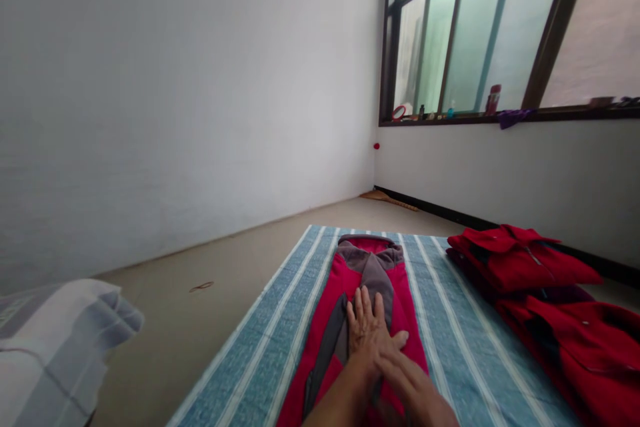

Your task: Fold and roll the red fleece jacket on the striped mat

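A red and grey jacket [400, 280] lies folded into a long narrow shape on a blue and white striped cloth [265, 340]. Its grey collar points away from me. My left hand [367, 327] rests flat on the front of the jacket, fingers stretched out and thumb apart. From the lower right, my right hand [413, 387] reaches across at my left wrist, its fingers extended. Part of the right hand is blurred, and whether it touches the wrist or the jacket I cannot tell. The lower end of the jacket is hidden by my forearms and the frame edge.
Two piles of folded red garments [530, 260] sit at the right of the cloth. A white and grey checked fabric bundle [55, 347] is at the lower left. Past the cloth are a brown broom [387, 198], the walls, and a windowsill holding a red bottle [493, 100].
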A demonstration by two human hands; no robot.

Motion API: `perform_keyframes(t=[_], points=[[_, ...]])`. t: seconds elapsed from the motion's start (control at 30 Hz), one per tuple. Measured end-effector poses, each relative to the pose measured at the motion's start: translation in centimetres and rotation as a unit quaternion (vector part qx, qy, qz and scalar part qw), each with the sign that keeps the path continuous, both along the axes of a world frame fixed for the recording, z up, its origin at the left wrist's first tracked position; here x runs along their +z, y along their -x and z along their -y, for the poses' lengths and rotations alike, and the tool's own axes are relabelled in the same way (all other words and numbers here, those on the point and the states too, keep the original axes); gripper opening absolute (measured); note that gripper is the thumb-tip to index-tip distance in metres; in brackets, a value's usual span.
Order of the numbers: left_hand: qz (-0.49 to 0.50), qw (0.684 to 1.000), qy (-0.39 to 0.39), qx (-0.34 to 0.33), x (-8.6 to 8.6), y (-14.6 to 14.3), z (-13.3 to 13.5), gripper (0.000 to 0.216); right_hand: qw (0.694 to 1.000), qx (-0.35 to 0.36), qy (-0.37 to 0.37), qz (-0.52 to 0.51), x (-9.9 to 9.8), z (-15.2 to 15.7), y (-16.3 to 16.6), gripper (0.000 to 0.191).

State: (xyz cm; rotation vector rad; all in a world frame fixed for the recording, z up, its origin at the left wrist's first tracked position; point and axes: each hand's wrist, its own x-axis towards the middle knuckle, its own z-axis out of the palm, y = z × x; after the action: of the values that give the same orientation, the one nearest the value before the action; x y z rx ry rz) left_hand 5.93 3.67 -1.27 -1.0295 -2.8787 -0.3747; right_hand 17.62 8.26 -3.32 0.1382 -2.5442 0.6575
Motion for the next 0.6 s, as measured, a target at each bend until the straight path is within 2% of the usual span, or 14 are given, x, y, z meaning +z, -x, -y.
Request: perform_keyframes(t=[0.1, 0.2, 0.27, 0.37, 0.5, 0.6], points=[[-0.030, 0.999, -0.010, -0.015, -0.1, -0.1, 0.2, 0.062, 0.999, -0.010, 0.006, 0.036, 3.9, -2.6, 5.2, 0.043], [-0.006, 0.999, -0.021, -0.024, 0.3, -0.3, 0.3, 0.072, 0.995, -0.058, -0.006, 0.085, 5.3, -4.8, 11.3, 0.043], [0.012, 0.999, -0.026, -0.020, 0.6, -0.4, 0.5, 0.084, 0.991, -0.078, -0.006, 0.104, 4.7, -5.9, 14.7, 0.041], [0.043, 0.998, -0.024, -0.025, 0.8, -0.5, 0.6, 0.080, 0.986, -0.098, -0.001, 0.133, 2.6, -7.3, 17.8, 0.040], [0.090, 0.995, -0.023, -0.030, 1.0, -0.5, 0.5, 0.071, 0.979, -0.110, 0.001, 0.171, 0.3, -8.4, 18.9, 0.043], [0.117, 0.992, -0.025, -0.028, 1.6, -0.6, 0.6, 0.073, 0.975, -0.115, -0.008, 0.193, -0.1, -8.7, 19.1, 0.048]])
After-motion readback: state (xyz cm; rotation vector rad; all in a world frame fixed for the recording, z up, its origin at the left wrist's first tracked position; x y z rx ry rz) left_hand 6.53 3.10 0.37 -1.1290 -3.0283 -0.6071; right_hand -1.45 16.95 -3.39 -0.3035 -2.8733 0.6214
